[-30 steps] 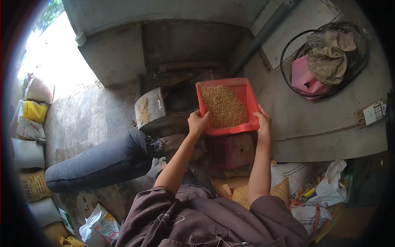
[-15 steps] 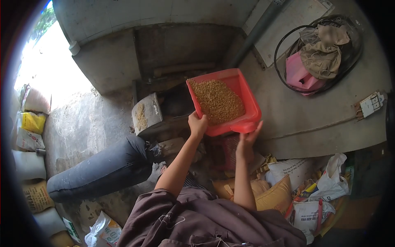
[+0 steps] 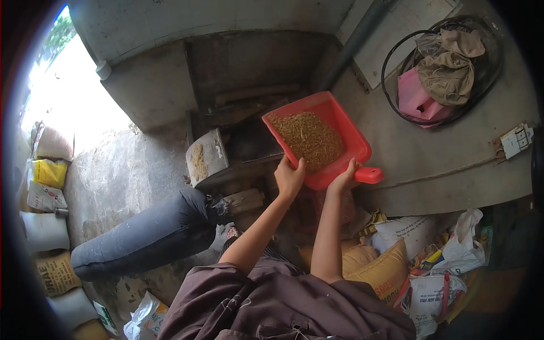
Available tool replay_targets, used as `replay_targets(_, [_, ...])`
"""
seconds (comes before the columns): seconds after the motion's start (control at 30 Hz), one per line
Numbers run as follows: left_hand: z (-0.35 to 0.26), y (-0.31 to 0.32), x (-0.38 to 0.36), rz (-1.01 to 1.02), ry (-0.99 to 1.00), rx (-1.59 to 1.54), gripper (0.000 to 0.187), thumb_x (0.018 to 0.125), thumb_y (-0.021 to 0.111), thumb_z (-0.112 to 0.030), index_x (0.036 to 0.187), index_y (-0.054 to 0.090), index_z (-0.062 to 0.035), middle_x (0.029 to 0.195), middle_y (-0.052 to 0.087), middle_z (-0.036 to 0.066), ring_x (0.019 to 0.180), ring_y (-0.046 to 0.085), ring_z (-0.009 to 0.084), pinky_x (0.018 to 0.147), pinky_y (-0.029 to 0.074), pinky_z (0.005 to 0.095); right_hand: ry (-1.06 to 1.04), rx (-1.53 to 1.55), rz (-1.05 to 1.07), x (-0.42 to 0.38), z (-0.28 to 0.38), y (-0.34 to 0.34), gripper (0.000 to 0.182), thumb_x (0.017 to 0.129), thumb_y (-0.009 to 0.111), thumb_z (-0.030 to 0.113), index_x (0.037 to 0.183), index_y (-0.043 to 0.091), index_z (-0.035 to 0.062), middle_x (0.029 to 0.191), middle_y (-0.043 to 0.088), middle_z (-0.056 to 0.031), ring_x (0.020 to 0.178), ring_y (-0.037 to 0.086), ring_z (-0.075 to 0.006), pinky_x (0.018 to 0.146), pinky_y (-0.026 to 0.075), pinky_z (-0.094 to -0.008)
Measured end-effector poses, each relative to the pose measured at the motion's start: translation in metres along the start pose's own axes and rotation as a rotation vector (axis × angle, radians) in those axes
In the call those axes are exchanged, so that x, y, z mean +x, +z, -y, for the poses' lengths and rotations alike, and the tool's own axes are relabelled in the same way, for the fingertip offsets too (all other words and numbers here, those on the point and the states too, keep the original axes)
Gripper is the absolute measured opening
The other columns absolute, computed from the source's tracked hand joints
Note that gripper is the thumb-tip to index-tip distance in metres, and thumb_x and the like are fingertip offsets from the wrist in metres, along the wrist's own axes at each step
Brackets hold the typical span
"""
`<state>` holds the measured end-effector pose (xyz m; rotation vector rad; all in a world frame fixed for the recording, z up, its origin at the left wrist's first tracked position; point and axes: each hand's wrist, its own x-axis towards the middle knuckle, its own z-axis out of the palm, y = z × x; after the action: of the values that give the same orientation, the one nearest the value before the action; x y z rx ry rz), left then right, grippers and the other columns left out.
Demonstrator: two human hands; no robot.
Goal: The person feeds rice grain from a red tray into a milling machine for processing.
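A red plastic dustpan [image 3: 354, 133] is held out in front of me, loaded with a heap of yellow-brown grain [image 3: 309, 139]. My left hand [image 3: 290, 178] grips its near left side, with the thumb over the rim. On the near right, my right hand [image 3: 344, 178] is closed on the back edge beside the stubby handle [image 3: 369, 175], which sticks out to the right. Just left of the pan is a machine's metal spout [image 3: 207, 158] with some grain lying on it. Below the pan, a red crate-like thing [image 3: 345, 209] is partly hidden by my forearms.
A dark blue cloth tube [image 3: 141, 235], like a trouser leg, stretches left from below the spout. Filled sacks lie by my right side, including a yellow one [image 3: 382, 269]. More bags [image 3: 46, 232] line the left edge. A cable coil with cloths [image 3: 445, 76] rests at upper right.
The dustpan has shifted slightly right and turned, so its handle now points right. My right hand has closed on its back edge, and my left hand has moved along with it.
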<state>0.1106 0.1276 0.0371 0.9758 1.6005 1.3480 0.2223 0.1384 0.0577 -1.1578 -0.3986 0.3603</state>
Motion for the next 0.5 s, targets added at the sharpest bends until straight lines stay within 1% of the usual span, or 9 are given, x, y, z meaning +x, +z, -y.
replay_targets(0.03, [-0.007,-0.007,-0.001,-0.010,0.044,0.015,0.041,0.069,0.065,-0.017,0.103,0.052,0.0026,0.085,0.059,0.017,0.081,0.060,0.0304,0.073,0.046,0.0377,-0.064,-0.059,0.055,0.003,0.000,-0.001,0.023,0.081,0.060,0.021,0.078,0.045,0.0033,0.077,0.048,-0.0033,0.072,0.045,-0.0146,0.069,0.039,-0.0298])
replay_targets(0.07, [0.008,-0.004,0.003,-0.153,0.192,0.193,0.054,0.070,0.068,-0.018,0.115,0.046,0.0013,0.104,0.053,0.019,0.101,0.051,0.0325,0.086,0.040,0.0397,-0.129,-0.118,0.109,0.006,0.000,-0.001,0.023,0.081,0.060,0.020,0.078,0.045,0.0034,0.077,0.047,-0.0028,0.071,0.044,-0.0141,0.069,0.038,-0.0292])
replay_targets(0.1, [0.004,-0.008,0.008,-0.147,0.195,0.191,0.054,0.070,0.068,-0.018,0.115,0.046,0.0013,0.104,0.053,0.019,0.101,0.051,0.0325,0.086,0.040,0.0397,-0.132,-0.118,0.104,0.007,0.000,0.000,0.023,0.081,0.060,0.020,0.078,0.045,0.0034,0.077,0.047,-0.0028,0.071,0.044,-0.0141,0.069,0.038,-0.0292])
replay_targets(0.17, [-0.013,-0.013,0.026,-0.114,0.576,0.344,0.051,0.071,0.066,-0.014,0.116,0.047,0.0011,0.115,0.048,0.019,0.111,0.042,0.0353,0.093,0.034,0.0421,-0.197,-0.199,0.117,0.009,-0.001,0.004,0.023,0.082,0.060,0.020,0.078,0.046,0.0027,0.077,0.051,-0.0054,0.074,0.049,-0.0166,0.070,0.040,-0.0316])
replay_targets(0.2, [-0.019,-0.013,0.038,0.026,0.727,0.424,0.043,0.076,0.059,-0.013,0.115,0.049,0.0004,0.114,0.050,0.018,0.110,0.044,0.0348,0.092,0.035,0.0428,-0.202,-0.197,0.111,0.012,-0.002,0.004,0.023,0.082,0.060,0.020,0.078,0.046,0.0027,0.077,0.051,-0.0054,0.074,0.049,-0.0166,0.070,0.040,-0.0316])
replay_targets(0.23, [-0.013,-0.007,0.051,0.030,0.733,0.421,0.043,0.076,0.059,-0.013,0.115,0.049,0.0004,0.114,0.050,0.018,0.110,0.044,0.0348,0.092,0.035,0.0428,-0.181,-0.197,0.117,0.014,-0.003,0.003,0.023,0.081,0.061,0.020,0.077,0.046,0.0023,0.076,0.051,-0.0060,0.073,0.049,-0.0172,0.069,0.041,-0.0319])
replay_targets(0.3, [0.007,0.012,0.076,0.369,0.837,0.496,0.037,0.081,0.052,-0.017,0.114,0.051,0.0000,0.113,0.053,0.017,0.112,0.045,0.0323,0.093,0.035,0.0426,-0.169,-0.193,0.114,0.019,-0.002,0.002,0.024,0.081,0.061,0.020,0.076,0.046,0.0018,0.075,0.051,-0.0065,0.071,0.050,-0.0177,0.068,0.041,-0.0321])
replay_targets(0.37, [0.011,0.019,0.088,0.416,0.833,0.561,0.035,0.083,0.050,-0.019,0.112,0.052,-0.0001,0.111,0.054,0.017,0.112,0.046,0.0309,0.094,0.035,0.0428,-0.190,-0.256,0.099,0.020,0.000,0.003,0.023,0.079,0.063,0.017,0.075,0.044,0.0035,0.077,0.048,-0.0026,0.072,0.045,-0.0142,0.068,0.038,-0.0296])
replay_targets(0.5, [0.025,0.028,0.117,0.610,0.802,0.825,0.030,0.083,0.048,-0.021,0.102,0.057,0.0009,0.110,0.055,0.016,0.114,0.045,0.0297,0.095,0.034,0.0433,-0.224,-0.263,0.057,0.026,-0.006,0.003,0.024,0.079,0.063,0.017,0.074,0.044,0.0031,0.076,0.049,-0.0033,0.071,0.046,-0.0147,0.068,0.039,-0.0307])
